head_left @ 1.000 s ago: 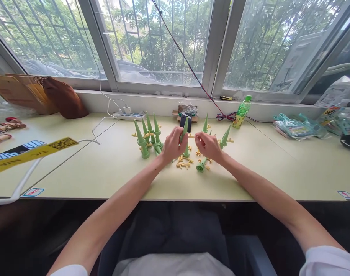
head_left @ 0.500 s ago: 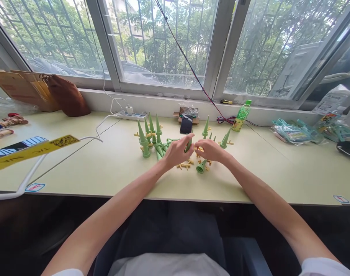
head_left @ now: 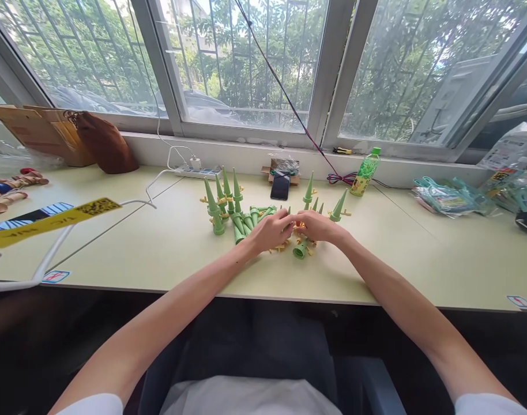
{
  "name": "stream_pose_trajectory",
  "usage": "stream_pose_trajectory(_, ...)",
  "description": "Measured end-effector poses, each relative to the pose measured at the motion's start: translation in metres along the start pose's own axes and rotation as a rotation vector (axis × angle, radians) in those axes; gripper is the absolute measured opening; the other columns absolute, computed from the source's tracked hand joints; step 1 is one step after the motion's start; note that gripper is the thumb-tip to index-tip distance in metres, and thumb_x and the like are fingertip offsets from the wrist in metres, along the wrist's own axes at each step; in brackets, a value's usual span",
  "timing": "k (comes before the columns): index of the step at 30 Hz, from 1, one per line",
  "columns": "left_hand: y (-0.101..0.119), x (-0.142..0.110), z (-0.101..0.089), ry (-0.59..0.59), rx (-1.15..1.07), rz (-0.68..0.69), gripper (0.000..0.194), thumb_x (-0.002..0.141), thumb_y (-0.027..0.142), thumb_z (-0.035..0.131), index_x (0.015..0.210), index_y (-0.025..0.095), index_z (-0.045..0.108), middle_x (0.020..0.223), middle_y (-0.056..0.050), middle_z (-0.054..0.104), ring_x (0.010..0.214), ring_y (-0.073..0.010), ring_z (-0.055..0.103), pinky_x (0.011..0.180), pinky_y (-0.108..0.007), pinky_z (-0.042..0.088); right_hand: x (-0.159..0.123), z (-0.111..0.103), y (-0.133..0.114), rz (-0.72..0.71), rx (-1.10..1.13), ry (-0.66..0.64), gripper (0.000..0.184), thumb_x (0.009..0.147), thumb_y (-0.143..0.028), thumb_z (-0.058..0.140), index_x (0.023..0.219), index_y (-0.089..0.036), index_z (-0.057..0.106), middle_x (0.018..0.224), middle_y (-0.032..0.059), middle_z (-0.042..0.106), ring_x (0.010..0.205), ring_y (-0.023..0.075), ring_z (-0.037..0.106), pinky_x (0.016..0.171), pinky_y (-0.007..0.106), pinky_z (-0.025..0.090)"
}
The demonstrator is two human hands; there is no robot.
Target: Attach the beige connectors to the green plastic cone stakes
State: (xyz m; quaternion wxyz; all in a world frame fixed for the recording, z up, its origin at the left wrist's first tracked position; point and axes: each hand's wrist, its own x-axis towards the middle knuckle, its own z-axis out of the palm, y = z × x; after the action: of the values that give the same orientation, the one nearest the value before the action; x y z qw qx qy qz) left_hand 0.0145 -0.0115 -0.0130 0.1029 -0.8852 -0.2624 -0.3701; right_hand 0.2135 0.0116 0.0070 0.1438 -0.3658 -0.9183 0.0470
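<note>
My left hand (head_left: 272, 229) is closed around a green plastic watering spike, mostly hidden by the fingers. My right hand (head_left: 317, 225) meets it fingertip to fingertip, its fingers pinched; what they grip is hidden. Below the hands lie loose yellow valve pieces (head_left: 282, 247) and a green spike (head_left: 300, 251) with its open end facing me. To the left, several spikes fitted with yellow valves stand upright, among them a front spike (head_left: 213, 207). Beside them lies a pile of green spikes (head_left: 247, 221). More upright spikes, such as a right-hand spike (head_left: 339, 206), stand behind my right hand.
A phone (head_left: 280, 185) leans on a small box at the back. A green-capped bottle (head_left: 365, 173) stands right of it. Bagged items (head_left: 445, 197) lie at far right. A power strip (head_left: 203, 172), a brown pouch (head_left: 105, 144) and a yellow-tagged white cable are on the left.
My left hand has dipped slightly and turned, so the spike in it shows less. My right hand has moved left against it. The view has shifted a little.
</note>
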Motion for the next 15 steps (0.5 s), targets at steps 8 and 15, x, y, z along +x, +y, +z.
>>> stream_pose_trajectory(8, 0.0049, 0.0006, -0.0011, -0.017, 0.015, -0.001, 0.022, 0.097, 0.021, 0.041, 0.108, 0.018, 0.060, 0.082, -0.003, 0.049, 0.058, -0.0105, 0.045, 0.058, -0.023, 0.040, 0.0030, 0.0042, 0.0011, 0.018, 0.042, -0.016, 0.017, 0.086, -0.008, 0.059, 0.096, -0.016, 0.070, 0.087, 0.0057, 0.063, 0.079, 0.0161, 0.055, 0.070, 0.024, 0.038)
stream_pose_trajectory(15, 0.0086, 0.0004, 0.0007, -0.104, 0.036, -0.047, 0.020, 0.095, 0.020, 0.040, 0.100, 0.016, 0.059, 0.086, -0.004, 0.053, 0.060, -0.0110, 0.048, 0.057, -0.024, 0.040, 0.0037, 0.0069, 0.0011, -0.002, -0.004, 0.018, 0.016, 0.088, -0.007, 0.051, 0.079, -0.014, 0.062, 0.080, 0.0039, 0.055, 0.072, 0.0137, 0.049, 0.066, 0.023, 0.037)
